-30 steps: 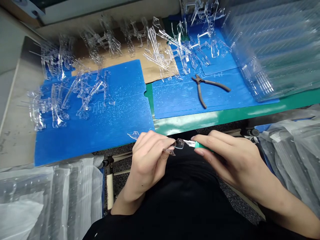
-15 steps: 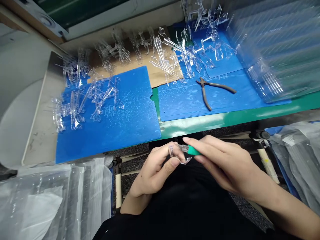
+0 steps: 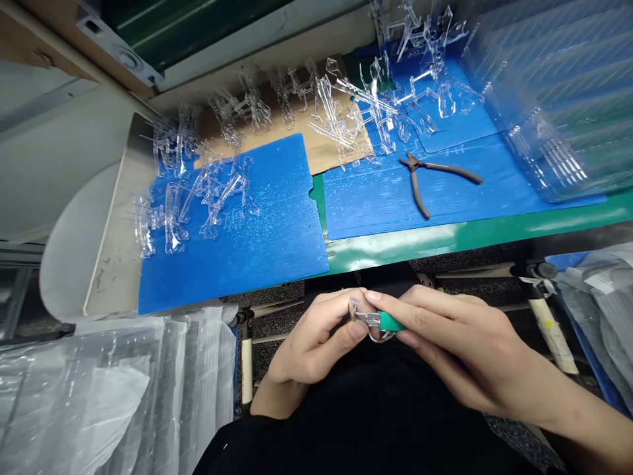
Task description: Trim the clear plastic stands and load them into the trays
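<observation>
A small, transparent, curved plastic piece (image 3: 354, 306) is glinting just in front of the green tabletop (image 3: 420, 243). Angling inward, the left hand (image 3: 316, 343) is pinching it between thumb and fingers; the right hand (image 3: 459, 336), nearly closed, is gripping a green-handled craft knife (image 3: 390, 322) beside it. Diagonal cutters (image 3: 414, 163) are lying spread on the tabletop.

This looks like a factory workshop, given the green bench (image 3: 410, 245), pliers (image 3: 419, 196), many similar clear plastic parts (image 3: 174, 224) and stacked trays (image 3: 564, 161).
</observation>
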{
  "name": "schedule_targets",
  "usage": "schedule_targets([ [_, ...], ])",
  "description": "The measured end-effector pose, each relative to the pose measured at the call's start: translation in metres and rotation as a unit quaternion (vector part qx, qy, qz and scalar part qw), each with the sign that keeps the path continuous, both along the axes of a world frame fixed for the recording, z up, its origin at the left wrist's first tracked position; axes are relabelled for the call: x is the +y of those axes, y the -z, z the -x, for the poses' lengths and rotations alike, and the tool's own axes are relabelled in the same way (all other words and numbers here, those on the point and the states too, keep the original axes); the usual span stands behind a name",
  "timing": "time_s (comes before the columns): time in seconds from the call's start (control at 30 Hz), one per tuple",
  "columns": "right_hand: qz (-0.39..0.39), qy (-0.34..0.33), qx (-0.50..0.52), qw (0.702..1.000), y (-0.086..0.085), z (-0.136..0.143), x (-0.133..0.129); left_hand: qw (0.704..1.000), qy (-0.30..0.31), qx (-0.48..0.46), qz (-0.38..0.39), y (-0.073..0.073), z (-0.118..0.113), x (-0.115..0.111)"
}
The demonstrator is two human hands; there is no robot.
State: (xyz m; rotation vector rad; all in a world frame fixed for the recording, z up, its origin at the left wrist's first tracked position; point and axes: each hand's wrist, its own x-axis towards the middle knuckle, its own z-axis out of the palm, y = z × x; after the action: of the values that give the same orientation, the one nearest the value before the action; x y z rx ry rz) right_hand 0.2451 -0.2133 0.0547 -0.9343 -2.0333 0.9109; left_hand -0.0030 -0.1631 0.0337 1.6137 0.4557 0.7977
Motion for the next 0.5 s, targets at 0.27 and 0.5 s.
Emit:
schedule_targets([
  [0.27, 0.047, 0.024, 0.016, 0.998, -0.008, 0.003, -0.009, 1.000, -0.003, 0.002, 0.006, 0.002, 0.001, 0.000],
  [0.5, 0.062, 0.171, 0.008, 0.983, 0.018, 0.010, 0.011, 0.997, 0.014, -0.019, 0.070, 0.005, -0.001, -0.006],
])
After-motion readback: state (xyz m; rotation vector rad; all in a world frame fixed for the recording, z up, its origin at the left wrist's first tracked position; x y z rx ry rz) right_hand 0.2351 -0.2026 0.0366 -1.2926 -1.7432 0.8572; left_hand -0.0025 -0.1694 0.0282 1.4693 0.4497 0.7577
